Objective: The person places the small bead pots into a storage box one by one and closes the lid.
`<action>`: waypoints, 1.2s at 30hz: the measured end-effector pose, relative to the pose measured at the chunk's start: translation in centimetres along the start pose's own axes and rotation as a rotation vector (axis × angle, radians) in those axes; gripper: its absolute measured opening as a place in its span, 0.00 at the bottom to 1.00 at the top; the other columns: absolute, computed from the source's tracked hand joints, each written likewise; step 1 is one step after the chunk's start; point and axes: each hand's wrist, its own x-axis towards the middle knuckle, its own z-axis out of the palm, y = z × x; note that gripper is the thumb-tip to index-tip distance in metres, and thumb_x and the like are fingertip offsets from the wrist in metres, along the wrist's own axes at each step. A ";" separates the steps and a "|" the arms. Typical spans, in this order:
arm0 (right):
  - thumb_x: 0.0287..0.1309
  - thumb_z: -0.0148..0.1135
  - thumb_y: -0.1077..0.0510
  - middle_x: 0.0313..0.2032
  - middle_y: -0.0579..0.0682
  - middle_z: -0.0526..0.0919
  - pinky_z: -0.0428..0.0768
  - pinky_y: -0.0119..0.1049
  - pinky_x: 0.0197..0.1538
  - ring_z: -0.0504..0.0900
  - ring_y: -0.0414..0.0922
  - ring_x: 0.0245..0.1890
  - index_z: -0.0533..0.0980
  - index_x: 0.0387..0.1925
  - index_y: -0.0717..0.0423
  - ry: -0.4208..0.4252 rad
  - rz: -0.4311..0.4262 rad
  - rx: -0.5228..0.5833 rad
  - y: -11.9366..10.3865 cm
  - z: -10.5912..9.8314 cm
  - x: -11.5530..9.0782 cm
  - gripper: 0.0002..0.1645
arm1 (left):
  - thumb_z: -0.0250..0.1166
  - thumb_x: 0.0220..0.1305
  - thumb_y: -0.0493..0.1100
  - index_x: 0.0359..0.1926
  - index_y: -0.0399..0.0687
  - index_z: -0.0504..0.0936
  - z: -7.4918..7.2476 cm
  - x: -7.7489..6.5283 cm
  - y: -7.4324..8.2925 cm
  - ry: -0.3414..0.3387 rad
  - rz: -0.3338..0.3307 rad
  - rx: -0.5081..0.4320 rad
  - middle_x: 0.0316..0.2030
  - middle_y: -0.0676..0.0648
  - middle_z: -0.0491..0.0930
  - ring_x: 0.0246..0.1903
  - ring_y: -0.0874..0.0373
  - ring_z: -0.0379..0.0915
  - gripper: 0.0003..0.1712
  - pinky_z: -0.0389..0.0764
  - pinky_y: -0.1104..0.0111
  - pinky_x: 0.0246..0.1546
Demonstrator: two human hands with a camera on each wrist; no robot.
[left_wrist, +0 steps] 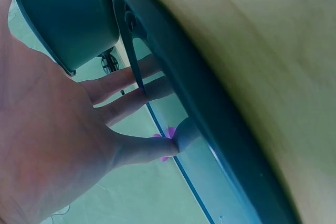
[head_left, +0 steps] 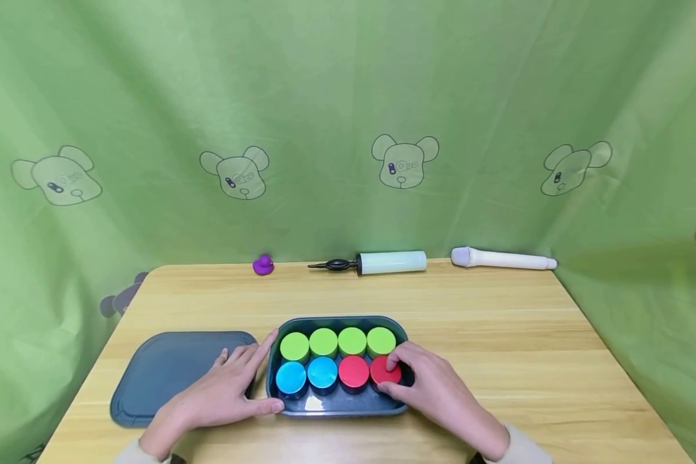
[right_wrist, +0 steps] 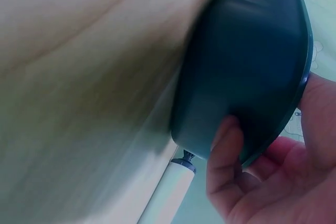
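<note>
A dark blue-grey box (head_left: 348, 407) holds several round cylinders with coloured tops. Green ones (head_left: 323, 343) form the back row; two blue ones (head_left: 292, 377) and two red ones (head_left: 354, 372) stand in front. My right hand (head_left: 441, 393) reaches over the box's right rim, thumb and index finger pinching the rightmost red cylinder (head_left: 386, 369). In the right wrist view, one finger lies along the outer wall of the box (right_wrist: 241, 72). My left hand (head_left: 223, 393) is spread, its index finger and thumb at the box's left edge, its other fingers over a flat dark lid (head_left: 168, 374).
Along the table's back edge lie a purple rubber duck (head_left: 263, 265), a hand pump (head_left: 392, 262) with a black nozzle, and a white microphone (head_left: 501, 259). A green curtain (head_left: 325, 96) hangs behind and at both sides of the wooden table (head_left: 499, 335).
</note>
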 end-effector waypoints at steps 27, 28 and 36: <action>0.65 0.76 0.32 0.85 0.40 0.56 0.77 0.62 0.69 0.62 0.49 0.81 0.70 0.81 0.43 -0.121 -0.060 0.085 2.1 -1.2 -2.2 0.50 | 0.67 0.72 0.73 0.89 0.61 0.52 0.3 -2.3 -1.7 0.228 0.022 -0.009 0.84 0.43 0.57 0.82 0.38 0.53 0.57 0.66 0.29 0.70; 0.65 0.75 0.30 0.86 0.39 0.53 0.77 0.63 0.69 0.61 0.50 0.82 0.67 0.83 0.43 -0.133 -0.063 0.085 2.2 -1.2 -2.2 0.53 | 0.68 0.72 0.71 0.89 0.63 0.52 0.2 -2.6 -2.0 0.236 0.023 -0.033 0.84 0.44 0.57 0.81 0.38 0.53 0.56 0.66 0.29 0.69; 0.58 0.76 0.24 0.88 0.47 0.42 0.74 0.69 0.68 0.54 0.57 0.84 0.46 0.90 0.43 -0.196 -0.076 0.099 3.3 -1.5 -1.8 0.73 | 0.73 0.74 0.58 0.89 0.67 0.51 -0.8 -4.9 -4.2 0.312 -0.013 -0.128 0.83 0.40 0.58 0.79 0.32 0.53 0.54 0.65 0.25 0.67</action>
